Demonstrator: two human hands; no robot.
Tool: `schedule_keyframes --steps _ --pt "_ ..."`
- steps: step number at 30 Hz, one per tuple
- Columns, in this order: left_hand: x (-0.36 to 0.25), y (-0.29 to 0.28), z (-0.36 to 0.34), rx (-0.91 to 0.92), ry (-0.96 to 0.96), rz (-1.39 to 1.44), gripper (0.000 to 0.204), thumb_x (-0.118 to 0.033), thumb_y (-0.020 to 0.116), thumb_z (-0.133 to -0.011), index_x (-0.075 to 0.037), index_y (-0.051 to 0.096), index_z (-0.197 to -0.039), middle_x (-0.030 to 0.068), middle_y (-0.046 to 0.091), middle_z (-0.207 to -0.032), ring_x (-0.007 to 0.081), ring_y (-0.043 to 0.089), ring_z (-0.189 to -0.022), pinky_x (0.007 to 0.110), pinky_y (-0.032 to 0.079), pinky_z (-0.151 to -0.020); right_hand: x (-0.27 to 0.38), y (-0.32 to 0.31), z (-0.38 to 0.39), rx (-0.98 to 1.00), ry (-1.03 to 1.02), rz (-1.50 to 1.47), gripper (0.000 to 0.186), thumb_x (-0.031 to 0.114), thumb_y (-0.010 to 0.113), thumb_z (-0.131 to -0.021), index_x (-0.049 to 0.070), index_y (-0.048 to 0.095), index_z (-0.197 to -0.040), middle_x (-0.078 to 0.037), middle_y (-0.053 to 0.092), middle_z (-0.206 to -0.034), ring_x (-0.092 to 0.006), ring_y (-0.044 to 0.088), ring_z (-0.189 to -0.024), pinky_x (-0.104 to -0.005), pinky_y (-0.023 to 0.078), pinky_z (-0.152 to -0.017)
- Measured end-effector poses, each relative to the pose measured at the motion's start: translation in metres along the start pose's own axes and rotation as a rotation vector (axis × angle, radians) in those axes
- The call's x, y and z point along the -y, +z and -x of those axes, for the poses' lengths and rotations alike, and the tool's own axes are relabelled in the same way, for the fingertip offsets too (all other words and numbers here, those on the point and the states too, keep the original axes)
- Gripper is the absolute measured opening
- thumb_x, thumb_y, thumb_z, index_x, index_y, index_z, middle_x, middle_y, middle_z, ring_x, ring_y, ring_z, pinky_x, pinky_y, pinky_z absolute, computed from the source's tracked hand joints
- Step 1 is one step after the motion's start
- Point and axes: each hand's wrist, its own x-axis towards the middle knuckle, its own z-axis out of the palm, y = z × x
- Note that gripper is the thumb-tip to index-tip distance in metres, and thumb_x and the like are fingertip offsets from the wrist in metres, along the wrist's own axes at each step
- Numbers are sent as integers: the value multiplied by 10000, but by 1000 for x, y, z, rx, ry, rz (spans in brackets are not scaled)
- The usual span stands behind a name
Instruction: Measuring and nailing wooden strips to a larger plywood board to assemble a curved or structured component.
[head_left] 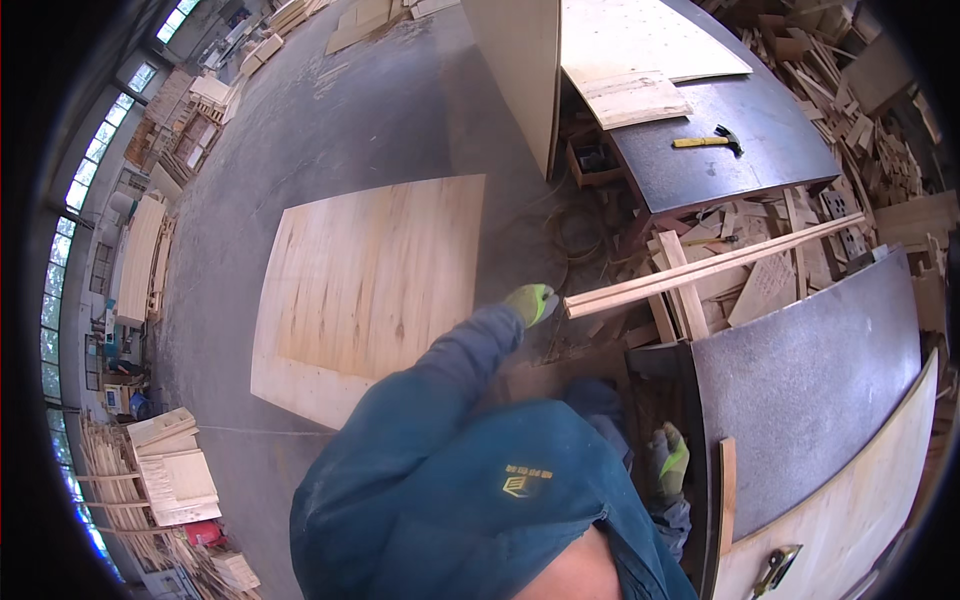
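Observation:
My left hand (533,303), in a yellow-green and grey work glove, reaches forward over the floor with its fingers curled in. I see nothing in it. Just right of it, with a small gap, is the near end of long thin wooden strips (710,265), lying side by side across scrap wood between two dark-topped tables. My right hand (670,462), gloved alike, hangs low beside the left edge of the nearer table (800,370). Its fingers are bent inward, and nothing shows between them.
A plywood sheet (370,290) lies on the floor to the left. On the far table (740,160) are a yellow-handled hammer (705,143) and plywood pieces. Another panel (515,70) stands upright beside it. A metal hand tool (776,570) rests on a board at lower right.

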Motion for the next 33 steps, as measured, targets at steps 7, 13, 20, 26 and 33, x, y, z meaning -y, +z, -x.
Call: schedule_keyframes --steps 7,13,20,26,33 --pt "15 -61 -189 -302 157 -221 526 -457 770 -1081 -64 791 -1430 240 787 -1457 441 750 -1340 524 587 -1150 170 99 -177 2 -260 307 476 250 771 -1142 -67 732 -1494 -212 848 -1338 -310 798 -1271 -418 606 -1100" --pt "-25 -130 -443 -358 197 -265 658 -463 731 -1088 -91 663 -1626 232 608 -1714 454 553 -1592 548 440 -1333 299 214 -284 -25 -280 306 450 224 694 -1174 -89 717 -1497 -234 816 -1395 -317 757 -1321 -431 559 -1170" --pt "-39 -189 -741 -185 393 -566 1011 -645 833 -975 -171 476 -1793 176 344 -1907 408 307 -1759 601 261 -1426 298 341 -449 -138 -72 209 455 252 705 -1191 -55 721 -1527 4 740 -1125 -116 660 -1020 -305 561 -929" --pt "-29 -223 -837 73 585 -781 1232 -801 806 -919 -110 374 -1843 168 263 -1946 412 191 -1806 563 171 -1469 359 395 -600 -43 -150 227 393 243 733 -1159 -29 752 -1443 -49 803 -1121 -150 728 -1029 -357 597 -941" --pt "-10 -245 -885 12 924 -829 1125 -922 625 -973 -81 583 -1718 149 488 -1841 383 334 -1757 561 211 -1460 452 468 -777 37 235 -179 405 389 738 -1142 42 767 -1350 -11 743 -1091 -152 716 -924 -365 624 -822"
